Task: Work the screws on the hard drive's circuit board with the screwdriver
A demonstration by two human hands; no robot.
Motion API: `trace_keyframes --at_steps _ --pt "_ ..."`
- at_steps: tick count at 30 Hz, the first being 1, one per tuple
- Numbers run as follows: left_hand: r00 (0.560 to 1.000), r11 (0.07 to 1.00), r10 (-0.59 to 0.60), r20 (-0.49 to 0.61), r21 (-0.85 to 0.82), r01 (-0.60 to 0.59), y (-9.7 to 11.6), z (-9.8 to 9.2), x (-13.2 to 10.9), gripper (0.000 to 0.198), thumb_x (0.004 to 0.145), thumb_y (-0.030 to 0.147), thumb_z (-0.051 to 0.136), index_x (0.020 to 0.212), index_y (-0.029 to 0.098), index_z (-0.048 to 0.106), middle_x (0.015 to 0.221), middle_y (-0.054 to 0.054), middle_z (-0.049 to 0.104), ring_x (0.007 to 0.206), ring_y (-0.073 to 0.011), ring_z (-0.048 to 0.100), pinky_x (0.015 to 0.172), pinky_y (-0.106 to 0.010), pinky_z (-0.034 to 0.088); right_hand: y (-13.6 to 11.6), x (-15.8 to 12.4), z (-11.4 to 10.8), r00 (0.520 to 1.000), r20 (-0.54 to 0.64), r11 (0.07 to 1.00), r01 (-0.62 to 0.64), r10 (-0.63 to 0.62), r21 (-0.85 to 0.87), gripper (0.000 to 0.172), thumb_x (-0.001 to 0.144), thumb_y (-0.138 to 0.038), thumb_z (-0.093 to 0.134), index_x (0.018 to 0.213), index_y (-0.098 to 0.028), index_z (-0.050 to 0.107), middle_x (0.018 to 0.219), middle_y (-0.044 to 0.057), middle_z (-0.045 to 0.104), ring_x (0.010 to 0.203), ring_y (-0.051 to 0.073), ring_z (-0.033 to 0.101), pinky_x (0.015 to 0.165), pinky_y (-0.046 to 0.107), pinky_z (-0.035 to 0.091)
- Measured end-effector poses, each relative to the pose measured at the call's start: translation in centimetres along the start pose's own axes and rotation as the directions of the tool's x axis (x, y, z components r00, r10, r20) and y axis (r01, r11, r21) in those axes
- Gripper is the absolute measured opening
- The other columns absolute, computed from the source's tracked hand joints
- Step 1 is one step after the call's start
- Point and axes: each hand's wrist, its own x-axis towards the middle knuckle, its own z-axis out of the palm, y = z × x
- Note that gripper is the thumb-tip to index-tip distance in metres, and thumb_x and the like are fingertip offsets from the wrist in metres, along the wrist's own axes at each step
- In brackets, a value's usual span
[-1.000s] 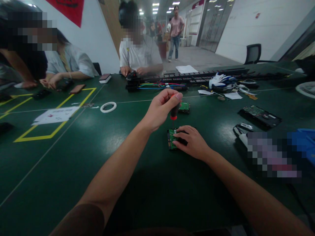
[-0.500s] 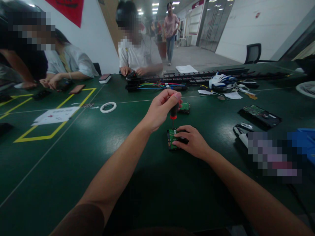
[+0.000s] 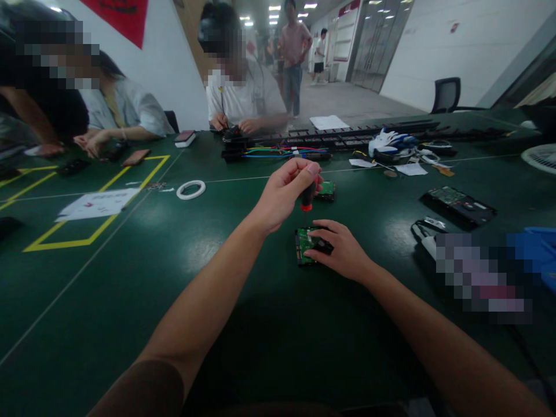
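Observation:
My left hand (image 3: 287, 194) is closed around the handle of a black and red screwdriver (image 3: 307, 197). Its thin shaft points down at the upper edge of a hard drive (image 3: 303, 246), whose green circuit board faces up on the table. My right hand (image 3: 343, 249) grips that drive from the right, fingers curved over its top and thumb on the board. Beyond the screwdriver lies a second hard drive (image 3: 329, 190), partly hidden by my left hand.
White tape roll (image 3: 191, 190) and paper (image 3: 98, 204) lie to the left. Another hard drive (image 3: 458, 207) sits at the right, near a blue object (image 3: 536, 252). Long black racks (image 3: 343, 139), wires and gloves (image 3: 391, 142) stretch across the back. A person (image 3: 245, 95) sits opposite.
My hands, the screwdriver and the drive stay almost in place. One right-hand finger has shifted slightly on the board. In the background, the walking person has come closer.

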Motion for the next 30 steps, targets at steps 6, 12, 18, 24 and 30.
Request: trace_keyframes --at_steps 6,12,18,24,30 --pt "1.000 1.000 -0.021 -0.002 -0.011 0.021 0.15 0.08 -0.06 0.029 0.098 0.050 0.065 0.099 0.021 0.062 0.091 -0.003 0.069 0.082 -0.0122 0.069 0.069 -0.022 0.056 0.06 0.04 0.09 0.999 0.006 0.999 0.033 -0.033 -0.007 0.036 0.094 -0.051 0.073 0.121 -0.027 0.075 0.141 0.011 0.067 0.131 0.032 0.062 0.114 0.063 0.044" --pt "1.000 1.000 -0.024 -0.002 -0.009 0.024 0.04 0.00 0.00 0.031 0.098 0.051 0.065 0.101 0.021 0.063 0.093 -0.003 0.070 0.083 -0.0122 0.070 0.070 -0.022 0.056 0.08 0.02 -0.06 0.999 0.011 0.999 0.035 -0.035 -0.007 0.033 0.095 -0.048 0.072 0.122 -0.029 0.075 0.142 0.010 0.066 0.131 0.032 0.062 0.114 0.063 0.044" --pt "1.000 1.000 -0.021 -0.003 -0.020 0.021 0.15 0.08 -0.10 0.033 0.097 0.053 0.066 0.100 0.020 0.063 0.092 -0.003 0.070 0.082 -0.0126 0.070 0.070 -0.023 0.057 0.01 0.09 -0.13 0.999 0.020 0.999 0.038 -0.038 -0.010 0.034 0.095 -0.049 0.072 0.121 -0.028 0.076 0.141 0.010 0.067 0.130 0.032 0.062 0.113 0.062 0.045" --pt "1.000 0.999 0.000 -0.016 -0.054 -0.001 -0.30 0.07 0.10 0.029 0.098 0.050 0.065 0.106 0.022 0.060 0.093 -0.002 0.071 0.081 -0.0123 0.071 0.068 -0.023 0.057 -0.02 0.03 -0.02 0.999 0.010 0.999 0.038 -0.038 -0.017 0.035 0.094 -0.050 0.073 0.121 -0.028 0.076 0.140 0.011 0.067 0.129 0.032 0.063 0.113 0.062 0.046" --pt "0.998 0.999 0.004 -0.065 -0.033 -0.006 -0.18 0.14 0.26 0.023 0.099 0.043 0.065 0.098 0.021 0.057 0.091 -0.002 0.073 0.079 -0.0118 0.071 0.066 -0.023 0.056 0.07 -0.04 0.09 0.999 -0.007 0.999 0.046 -0.046 -0.012 0.033 0.094 -0.048 0.073 0.121 -0.028 0.076 0.140 0.010 0.067 0.129 0.032 0.063 0.113 0.062 0.045"
